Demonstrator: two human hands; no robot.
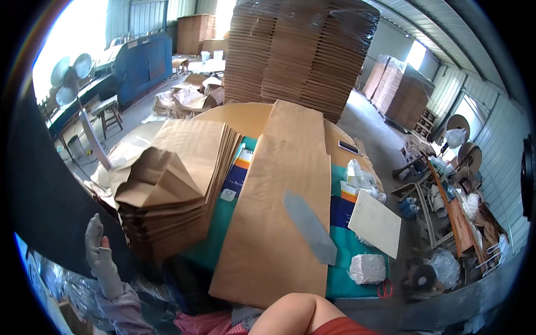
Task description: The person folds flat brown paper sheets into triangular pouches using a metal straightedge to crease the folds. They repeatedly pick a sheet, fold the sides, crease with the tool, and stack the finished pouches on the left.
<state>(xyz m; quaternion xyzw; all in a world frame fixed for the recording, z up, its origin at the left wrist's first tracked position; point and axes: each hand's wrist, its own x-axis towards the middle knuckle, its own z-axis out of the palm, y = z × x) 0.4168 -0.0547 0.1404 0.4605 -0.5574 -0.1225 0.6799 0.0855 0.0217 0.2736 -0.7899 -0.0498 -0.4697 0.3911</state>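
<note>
My left hand (104, 262), in a pale glove with a bare fingertip showing, is raised at the lower left, fingers stretched and holding nothing. Nearest to it is a stack of folded brown paper bags (167, 223), its top bag propped partly open. Beside that stack, flat brown paper sheets (290, 167) lie lengthwise down the table. A grey pointed plate (310, 226) rests on them. A bare bent arm (293, 315) with a red sleeve crosses the lower edge; whose it is I cannot tell. My right hand does not show.
On the table's right lie a pale board (375, 223), a white wrapped block (367, 269), red scissors (385, 288) and a phone (348, 147). A tall cardboard stack (301, 56) stands behind. Blue machinery (142, 67) is far left; a cluttered bench (452, 206) runs along the right.
</note>
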